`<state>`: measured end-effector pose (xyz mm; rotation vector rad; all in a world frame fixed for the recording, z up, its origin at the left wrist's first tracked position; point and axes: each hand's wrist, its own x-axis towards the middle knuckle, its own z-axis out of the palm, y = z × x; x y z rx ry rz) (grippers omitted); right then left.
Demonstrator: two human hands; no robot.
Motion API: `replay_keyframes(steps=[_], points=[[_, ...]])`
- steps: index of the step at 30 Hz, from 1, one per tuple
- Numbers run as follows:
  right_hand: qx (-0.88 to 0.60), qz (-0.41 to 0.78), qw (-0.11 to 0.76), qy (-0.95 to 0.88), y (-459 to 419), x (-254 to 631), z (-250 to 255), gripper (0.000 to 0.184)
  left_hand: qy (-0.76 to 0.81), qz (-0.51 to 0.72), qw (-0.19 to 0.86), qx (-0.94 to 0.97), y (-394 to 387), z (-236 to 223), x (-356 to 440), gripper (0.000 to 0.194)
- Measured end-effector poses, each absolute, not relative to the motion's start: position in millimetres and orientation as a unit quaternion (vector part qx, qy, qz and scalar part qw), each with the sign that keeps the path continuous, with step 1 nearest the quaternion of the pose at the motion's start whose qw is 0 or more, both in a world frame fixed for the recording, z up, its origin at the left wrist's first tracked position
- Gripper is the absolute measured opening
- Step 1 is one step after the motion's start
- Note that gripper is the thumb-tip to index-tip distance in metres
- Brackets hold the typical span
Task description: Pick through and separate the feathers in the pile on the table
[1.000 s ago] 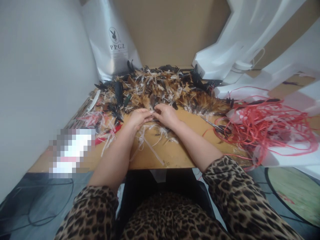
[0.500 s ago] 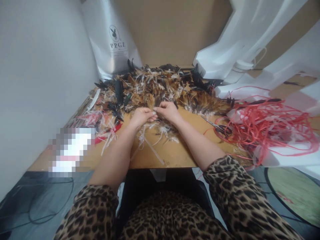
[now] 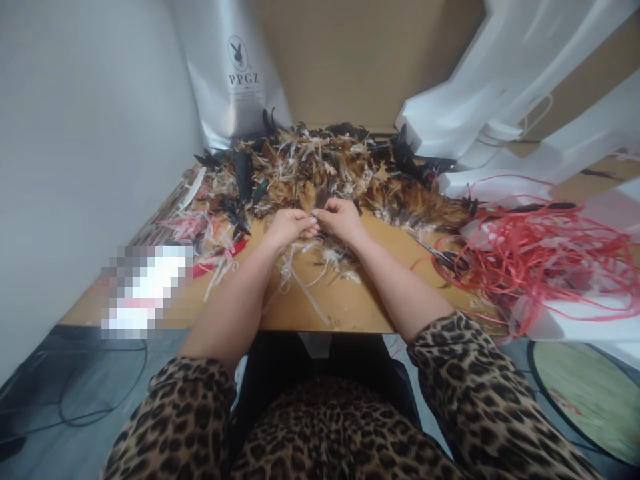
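My left hand (image 3: 291,227) and my right hand (image 3: 343,220) meet fingertip to fingertip over the wooden table, both closed in a pinch. A golden-brown feather (image 3: 307,196) stands up from the fingertips of my left hand. What the right fingertips pinch is too small to make out, though they touch those of the left. Behind the hands spreads a heap of brown, white and black feathers (image 3: 320,160). Below them lie loose feather bits (image 3: 343,263) and pale ribbon strips (image 3: 309,297).
Scissors (image 3: 450,259) lie right of my arm, beside a tangle of red ribbon (image 3: 545,257). Pink and white strips (image 3: 183,228) are at the left, near a blurred bright object (image 3: 150,290). A silver bag (image 3: 245,100) stands at the back. The table (image 3: 360,313) ends before my lap.
The view has shifted slightly, so the table sits a little higher and further right in it. My hands stay pinched together at nearly the same place, with the feather upright.
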<state>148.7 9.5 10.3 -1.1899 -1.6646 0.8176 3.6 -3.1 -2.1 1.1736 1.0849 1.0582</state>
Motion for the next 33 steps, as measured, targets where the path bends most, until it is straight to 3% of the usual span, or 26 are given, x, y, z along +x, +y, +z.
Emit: replay_keyframes(steps=[16,23,33], points=[[-0.475,0.401,0.434,-0.652,16.1,168.3,18.7,0.024,0.457,0.492,0.585,0.455,0.7,-1.3,-2.0,0.018],[-0.514,0.287,0.29,-0.755,21.4,194.7,17.6,0.014,0.46,0.52,0.577,0.429,3.2,-1.3,-4.5,0.017],[-0.547,0.116,0.208,-0.802,19.7,178.8,11.1,0.014,0.445,0.548,0.577,0.411,5.9,-3.4,-6.2,0.017]])
